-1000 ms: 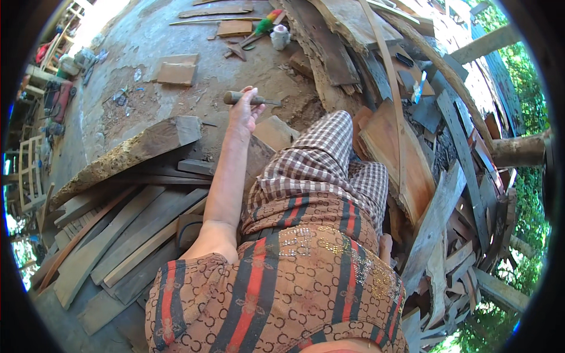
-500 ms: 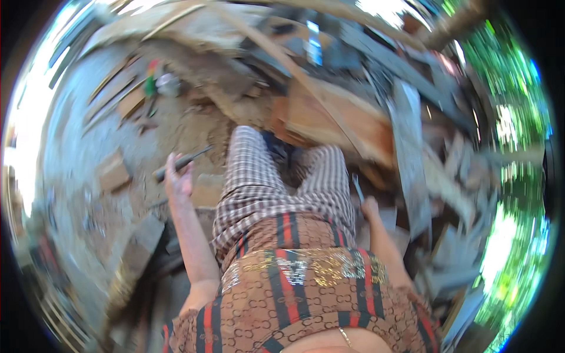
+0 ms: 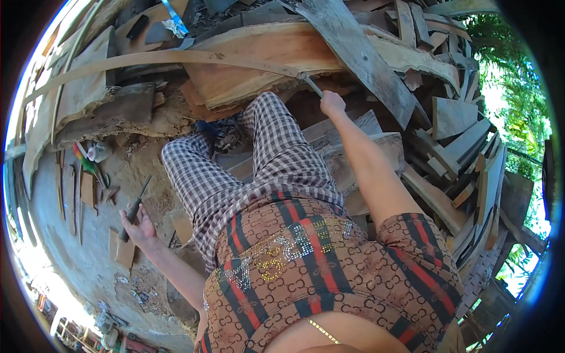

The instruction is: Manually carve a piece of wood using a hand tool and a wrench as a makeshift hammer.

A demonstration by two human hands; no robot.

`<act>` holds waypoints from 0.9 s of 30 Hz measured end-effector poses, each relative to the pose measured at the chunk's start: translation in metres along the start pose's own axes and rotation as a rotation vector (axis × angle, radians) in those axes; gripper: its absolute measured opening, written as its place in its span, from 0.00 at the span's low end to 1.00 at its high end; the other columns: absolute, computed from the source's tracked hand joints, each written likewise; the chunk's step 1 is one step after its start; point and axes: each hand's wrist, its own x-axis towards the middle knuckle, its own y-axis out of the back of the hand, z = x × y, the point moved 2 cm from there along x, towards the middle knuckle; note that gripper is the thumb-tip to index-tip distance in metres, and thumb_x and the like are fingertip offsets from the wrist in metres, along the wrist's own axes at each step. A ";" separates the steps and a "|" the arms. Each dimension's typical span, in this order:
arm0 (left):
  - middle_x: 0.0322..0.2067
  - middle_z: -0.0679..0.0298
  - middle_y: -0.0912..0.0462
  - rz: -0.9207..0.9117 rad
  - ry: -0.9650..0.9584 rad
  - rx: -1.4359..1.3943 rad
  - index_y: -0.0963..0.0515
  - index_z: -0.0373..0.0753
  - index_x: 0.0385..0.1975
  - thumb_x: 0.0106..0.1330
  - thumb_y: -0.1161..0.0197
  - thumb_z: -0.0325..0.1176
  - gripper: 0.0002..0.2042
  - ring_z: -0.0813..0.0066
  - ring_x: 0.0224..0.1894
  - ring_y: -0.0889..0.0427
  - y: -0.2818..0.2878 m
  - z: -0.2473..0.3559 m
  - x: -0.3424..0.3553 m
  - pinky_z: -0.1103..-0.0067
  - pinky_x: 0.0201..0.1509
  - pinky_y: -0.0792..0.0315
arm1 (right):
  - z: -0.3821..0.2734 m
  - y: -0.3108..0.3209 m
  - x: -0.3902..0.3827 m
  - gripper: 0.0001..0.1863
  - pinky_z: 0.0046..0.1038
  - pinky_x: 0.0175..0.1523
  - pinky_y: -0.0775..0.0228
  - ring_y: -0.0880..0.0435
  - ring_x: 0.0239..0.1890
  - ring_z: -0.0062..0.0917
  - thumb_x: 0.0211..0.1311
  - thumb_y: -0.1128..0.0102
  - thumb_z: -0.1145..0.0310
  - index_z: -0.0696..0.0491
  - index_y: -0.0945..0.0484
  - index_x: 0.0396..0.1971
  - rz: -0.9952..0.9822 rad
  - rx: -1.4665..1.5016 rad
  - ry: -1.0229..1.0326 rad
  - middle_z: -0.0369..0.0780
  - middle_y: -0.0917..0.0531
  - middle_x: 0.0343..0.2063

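My left hand [image 3: 141, 226] grips a slim hand tool [image 3: 131, 220], dark-handled with a thin metal shaft, held out over the dirt floor left of my checked-trousered legs. My right hand [image 3: 332, 103] is closed on a metal bar tool [image 3: 313, 85], whose far end is at a long thin brown wooden strip [image 3: 235, 62]. Behind that strip lies a wide reddish slab with a rough edge [image 3: 241, 82], with a weathered grey plank [image 3: 376, 70] slanting across its right part.
Piled offcuts [image 3: 459, 135] crowd the right side. A rough bark slab [image 3: 129, 106] lies upper left. Left on the floor [image 3: 76, 259] are a small red, yellow and green object [image 3: 87, 165], a pale container [image 3: 100, 152] and thin strips. Machinery [image 3: 109, 332] stands lower left.
My view has swung toward the wood pile on the right. My right arm has come out from beside my body and stretched forward with its tool to the wooden strip.
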 end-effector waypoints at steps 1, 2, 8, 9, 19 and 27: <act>0.45 0.54 0.26 0.027 -0.003 0.011 0.33 0.34 0.48 0.62 0.39 0.36 0.19 0.60 0.48 0.27 -0.002 0.002 -0.005 0.66 0.51 0.28 | -0.006 -0.001 0.008 0.14 0.41 0.49 0.28 0.20 0.46 0.42 0.59 0.54 0.67 0.54 0.20 0.38 0.018 -0.003 -0.040 0.49 0.19 0.40; 0.45 0.54 0.26 0.037 -0.003 0.011 0.33 0.34 0.48 0.62 0.39 0.36 0.19 0.60 0.48 0.27 0.003 0.003 -0.007 0.66 0.51 0.28 | -0.017 -0.001 0.011 0.14 0.40 0.49 0.27 0.20 0.46 0.41 0.60 0.54 0.68 0.55 0.20 0.39 0.033 -0.006 -0.071 0.49 0.19 0.41; 0.46 0.55 0.27 0.093 -0.007 0.012 0.32 0.34 0.48 0.61 0.38 0.37 0.19 0.61 0.48 0.27 0.025 0.007 -0.015 0.66 0.51 0.28 | -0.061 0.016 0.014 0.15 0.38 0.50 0.27 0.20 0.47 0.40 0.61 0.55 0.68 0.56 0.20 0.40 -0.069 -0.051 -0.076 0.48 0.19 0.42; 0.46 0.55 0.27 0.085 -0.001 0.027 0.32 0.35 0.48 0.61 0.38 0.37 0.19 0.61 0.48 0.27 0.027 0.006 -0.015 0.66 0.51 0.28 | -0.063 0.018 0.012 0.15 0.38 0.50 0.28 0.20 0.47 0.41 0.60 0.55 0.68 0.56 0.20 0.40 -0.060 0.003 -0.087 0.48 0.19 0.42; 0.44 0.56 0.25 0.042 0.040 0.002 0.31 0.35 0.46 0.61 0.37 0.35 0.17 0.60 0.48 0.27 -0.014 -0.010 -0.017 0.65 0.52 0.29 | -0.102 0.032 0.007 0.15 0.41 0.51 0.29 0.22 0.48 0.44 0.57 0.53 0.69 0.58 0.21 0.39 -0.113 -0.005 0.055 0.52 0.21 0.42; 0.46 0.57 0.24 0.033 -0.008 0.054 0.29 0.35 0.44 0.62 0.39 0.39 0.17 0.65 0.47 0.24 -0.021 -0.010 -0.024 0.72 0.51 0.28 | -0.138 0.020 0.007 0.16 0.41 0.50 0.30 0.21 0.46 0.45 0.56 0.55 0.69 0.60 0.21 0.36 -0.166 -0.172 0.359 0.54 0.21 0.40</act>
